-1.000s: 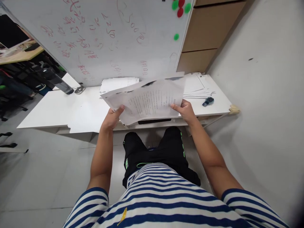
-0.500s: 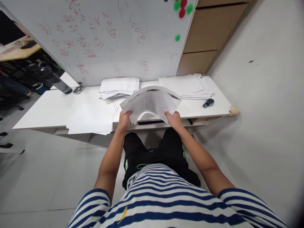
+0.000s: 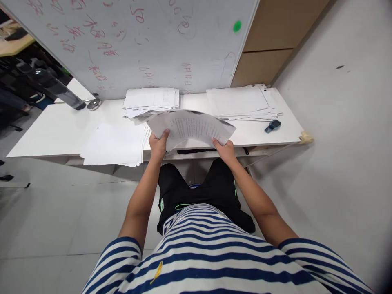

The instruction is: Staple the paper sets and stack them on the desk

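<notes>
Between my hands I hold a bowed stack of printed paper above the front edge of the white desk. My left hand grips its left edge, thumb on top. On the opposite edge my right hand is closed the same way. How many sheets are in the grip I cannot tell. Left of my left hand, a loose pile of white sheets overhangs the desk's front edge. Behind the held paper stand a thicker paper stack and, further right, another wide paper stack.
A whiteboard with red writing rises behind the desk, beside brown boxes. A dark watch lies at the right. At the left are a computer mouse and a tilted dark bottle. A wall stands on the right.
The held paper has flattened from a strong arch to a gentler curve. My hands stay on its two edges. The view has tipped down slightly, showing less of the whiteboard's top.
</notes>
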`<state>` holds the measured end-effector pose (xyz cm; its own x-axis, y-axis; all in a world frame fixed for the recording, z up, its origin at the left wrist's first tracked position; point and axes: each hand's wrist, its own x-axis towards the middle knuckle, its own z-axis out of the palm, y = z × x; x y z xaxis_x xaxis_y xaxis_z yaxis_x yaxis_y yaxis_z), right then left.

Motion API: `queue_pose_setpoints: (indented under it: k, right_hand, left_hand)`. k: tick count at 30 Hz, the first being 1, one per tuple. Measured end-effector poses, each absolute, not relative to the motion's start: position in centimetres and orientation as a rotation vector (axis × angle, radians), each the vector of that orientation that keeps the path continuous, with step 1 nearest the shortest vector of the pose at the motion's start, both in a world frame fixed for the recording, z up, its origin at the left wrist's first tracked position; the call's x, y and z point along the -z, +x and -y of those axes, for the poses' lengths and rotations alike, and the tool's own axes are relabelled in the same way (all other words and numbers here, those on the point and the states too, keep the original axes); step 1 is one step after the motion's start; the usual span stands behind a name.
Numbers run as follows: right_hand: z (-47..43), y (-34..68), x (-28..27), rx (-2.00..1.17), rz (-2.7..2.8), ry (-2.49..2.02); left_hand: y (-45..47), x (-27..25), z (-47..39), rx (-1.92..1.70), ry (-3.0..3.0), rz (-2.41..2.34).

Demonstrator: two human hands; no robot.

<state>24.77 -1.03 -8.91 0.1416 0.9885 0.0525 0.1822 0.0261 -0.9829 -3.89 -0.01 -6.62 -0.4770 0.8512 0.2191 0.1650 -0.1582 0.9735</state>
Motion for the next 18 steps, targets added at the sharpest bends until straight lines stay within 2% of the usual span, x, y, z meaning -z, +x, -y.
queue_pose_setpoints:
  k: [3,7,11,14,18]
  right_hand:
    - [1.5,26.0,9.1,-0.954,1.310,-1.361]
    - [3.0,30.4,8.8,-0.849,1.289,-1.450]
    - [6.0,35.0,9.8,-1.117,1.046,-1.614]
    - [8.3,36.6,10.9,-1.244,0.871,-1.619]
    - [10.3,38.0,11.6,-1.202,0.654,-1.605]
  left_hand:
    - [-3.5,6.1,0.7,-1.581,1.182,-1.546]
    - [-3.6,4.9,1.4,-1.168,1.219,-1.378]
    - [-2.8,4.6,0.9,-0.874,1.193,-1.295]
    - [-1.2,5.1,-0.2,-0.832,1.212,-1.387]
    - [0.4,5.3,-1.8,-0.971,1.290,-1.503]
